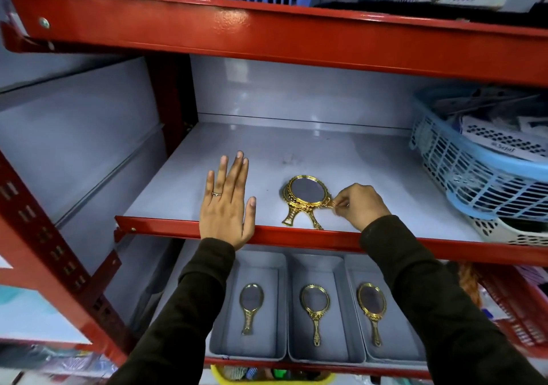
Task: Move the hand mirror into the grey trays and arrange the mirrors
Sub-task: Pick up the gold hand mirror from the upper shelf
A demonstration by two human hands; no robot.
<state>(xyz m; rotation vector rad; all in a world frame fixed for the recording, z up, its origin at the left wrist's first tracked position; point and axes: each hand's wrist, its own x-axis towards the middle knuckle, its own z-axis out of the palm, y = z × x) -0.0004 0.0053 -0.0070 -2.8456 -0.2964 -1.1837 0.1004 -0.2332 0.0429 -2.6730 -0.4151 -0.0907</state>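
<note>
A red steel rack (267, 38) fills the frame, its grey middle shelf (326, 153) running across the centre. At the right edge a pale blue lattice basket (462, 171) holds packets that are cut off and too blurred to read. Along the lower centre, on the shelf below, three grey trays (323, 352) sit side by side, touching; each holds one gold hand mirror (315, 310) lying flat, oval head toward the top of the frame and handle toward the bottom.

On the middle shelf, just right of centre, lies a small stack of gold hand mirrors (307, 198), heads toward the back of the shelf, handles splaying toward the red front lip. How many are stacked is hard to tell; two handles show, and at least two rims.

The right hand (360, 204) is curled at the right rim of the top mirror, fingertips (338, 204) pinching its ornate edge. The left hand (226, 204) lies flat and spread, holding nothing, palm on the shelf's front edge, to the left of the stack and apart from it.

The stack lies between the hands, but the right one is already on it. The trays are directly below, so the likely carry is out over the lip and down. The sleeves hide the leftmost tray's left wall and part of the rightmost tray.
</note>
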